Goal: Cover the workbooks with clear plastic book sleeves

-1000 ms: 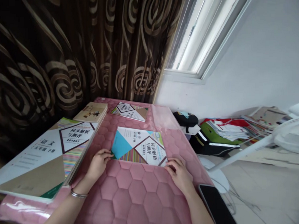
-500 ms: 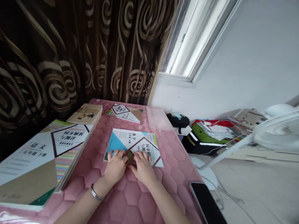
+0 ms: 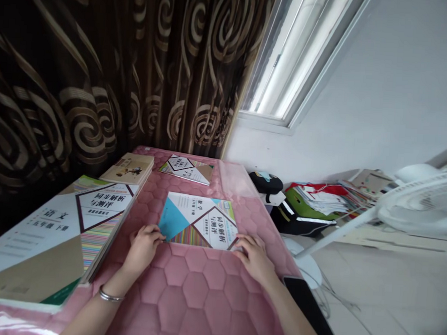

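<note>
A workbook with a blue, white and striped cover lies flat in the middle of the pink table mat. My left hand, a silver bracelet on its wrist, pinches the near left corner between thumb and fingers. At the near right corner, my right hand holds the edge the same way, thumb below and fingers over the cover. Behind it lies a smaller-looking booklet with a similar cover, touched by neither hand.
To the left rises a stack of workbooks, with a tan book behind it. A black phone rests by the mat's right edge. Beyond are a white fan, a bag with papers, and a patterned curtain.
My hands have moved apart from the near middle of the workbook to its two near corners. The cover between them is now uncovered. The workbook lies in nearly the same place.
</note>
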`<move>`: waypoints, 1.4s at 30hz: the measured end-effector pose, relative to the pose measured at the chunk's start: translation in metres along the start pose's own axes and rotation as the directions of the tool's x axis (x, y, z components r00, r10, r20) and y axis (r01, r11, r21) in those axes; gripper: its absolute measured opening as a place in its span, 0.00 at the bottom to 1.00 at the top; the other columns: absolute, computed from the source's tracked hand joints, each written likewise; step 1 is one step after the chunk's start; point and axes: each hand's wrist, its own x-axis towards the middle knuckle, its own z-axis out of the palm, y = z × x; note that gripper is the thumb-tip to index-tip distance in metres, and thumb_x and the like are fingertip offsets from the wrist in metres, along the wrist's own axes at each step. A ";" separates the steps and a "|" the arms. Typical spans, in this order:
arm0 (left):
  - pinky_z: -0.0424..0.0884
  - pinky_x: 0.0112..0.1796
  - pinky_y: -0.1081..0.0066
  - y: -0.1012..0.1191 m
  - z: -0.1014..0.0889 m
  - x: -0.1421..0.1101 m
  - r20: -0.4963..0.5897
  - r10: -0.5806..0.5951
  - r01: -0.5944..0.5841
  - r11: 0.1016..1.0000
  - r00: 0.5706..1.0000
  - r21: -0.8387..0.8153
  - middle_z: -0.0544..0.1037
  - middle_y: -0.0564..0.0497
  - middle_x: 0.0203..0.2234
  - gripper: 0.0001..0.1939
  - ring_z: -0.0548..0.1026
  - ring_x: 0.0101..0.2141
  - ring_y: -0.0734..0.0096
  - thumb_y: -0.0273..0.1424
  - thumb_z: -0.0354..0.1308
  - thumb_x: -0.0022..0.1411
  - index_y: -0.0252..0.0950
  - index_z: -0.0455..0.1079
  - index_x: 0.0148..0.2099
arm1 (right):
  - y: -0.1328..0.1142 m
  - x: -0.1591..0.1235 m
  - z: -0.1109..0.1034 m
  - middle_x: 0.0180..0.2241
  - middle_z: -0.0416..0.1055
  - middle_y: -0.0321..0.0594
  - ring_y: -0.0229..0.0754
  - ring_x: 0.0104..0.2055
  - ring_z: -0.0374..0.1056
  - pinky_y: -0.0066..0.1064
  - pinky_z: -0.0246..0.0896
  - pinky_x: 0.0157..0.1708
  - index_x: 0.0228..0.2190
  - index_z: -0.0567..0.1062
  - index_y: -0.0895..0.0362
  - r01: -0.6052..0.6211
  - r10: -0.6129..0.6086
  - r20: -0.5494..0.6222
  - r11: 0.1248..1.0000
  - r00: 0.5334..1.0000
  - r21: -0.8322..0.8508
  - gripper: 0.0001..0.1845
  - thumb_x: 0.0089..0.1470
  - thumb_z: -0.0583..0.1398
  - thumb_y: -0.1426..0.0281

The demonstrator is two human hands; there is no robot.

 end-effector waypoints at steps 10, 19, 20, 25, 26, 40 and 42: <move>0.69 0.42 0.68 -0.013 0.003 -0.001 0.015 0.009 -0.008 0.997 1.000 -0.074 0.77 0.48 0.38 0.20 0.74 0.40 0.69 0.19 0.47 0.60 0.41 0.79 0.35 | 0.006 0.014 -0.024 0.51 0.71 0.38 0.47 0.52 0.65 0.43 0.59 0.51 0.35 0.78 0.48 0.014 -0.018 0.163 1.000 0.986 0.028 0.10 0.50 0.61 0.71; 0.60 0.44 0.55 0.053 -0.004 -0.022 0.072 -0.023 -0.002 0.945 0.997 0.328 0.75 0.43 0.40 0.17 0.69 0.44 0.57 0.22 0.47 0.62 0.41 0.77 0.40 | -0.037 0.125 -0.001 0.51 0.71 0.42 0.43 0.53 0.65 0.35 0.58 0.51 0.46 0.76 0.51 0.099 -0.083 0.116 0.986 0.990 -0.137 0.15 0.60 0.55 0.71; 0.60 0.43 0.55 0.062 0.001 -0.025 0.112 -0.028 -0.008 0.952 0.993 0.307 0.76 0.44 0.40 0.16 0.70 0.43 0.57 0.24 0.49 0.62 0.42 0.77 0.43 | -0.042 0.139 0.006 0.52 0.70 0.42 0.44 0.54 0.65 0.36 0.58 0.51 0.48 0.75 0.51 0.092 -0.073 0.124 0.984 0.990 -0.155 0.17 0.59 0.55 0.72; 0.63 0.44 0.54 0.088 0.028 -0.037 0.112 -0.005 -0.024 0.965 0.994 0.260 0.74 0.41 0.48 0.17 0.70 0.45 0.55 0.30 0.53 0.63 0.41 0.72 0.53 | -0.046 0.180 0.023 0.49 0.74 0.39 0.45 0.53 0.66 0.36 0.60 0.49 0.46 0.76 0.46 0.027 -0.003 0.130 0.983 0.992 -0.180 0.17 0.59 0.55 0.73; 0.63 0.44 0.54 0.089 0.031 -0.037 0.099 -0.001 -0.025 0.964 0.995 0.263 0.74 0.41 0.48 0.16 0.70 0.45 0.54 0.31 0.53 0.63 0.41 0.73 0.52 | -0.043 0.182 0.024 0.49 0.74 0.38 0.45 0.52 0.67 0.36 0.60 0.49 0.45 0.77 0.45 0.015 0.009 0.131 0.983 0.991 -0.181 0.17 0.59 0.55 0.73; 0.66 0.39 0.53 0.044 0.021 0.046 -0.079 -0.219 0.232 0.879 0.973 0.417 0.72 0.35 0.45 0.19 0.68 0.44 0.50 0.28 0.43 0.66 0.31 0.74 0.49 | -0.032 0.112 0.011 0.37 0.80 0.40 0.45 0.41 0.74 0.30 0.62 0.37 0.36 0.79 0.52 -0.258 0.274 0.126 0.958 0.953 -0.128 0.09 0.57 0.58 0.66; 0.66 0.39 0.54 0.038 0.023 0.062 -0.068 -0.254 0.259 0.870 0.965 0.419 0.71 0.35 0.45 0.21 0.68 0.44 0.51 0.24 0.41 0.65 0.32 0.74 0.49 | -0.037 0.090 0.017 0.37 0.80 0.38 0.43 0.41 0.75 0.29 0.63 0.37 0.38 0.79 0.51 -0.277 0.283 0.117 0.959 0.952 -0.066 0.11 0.58 0.57 0.65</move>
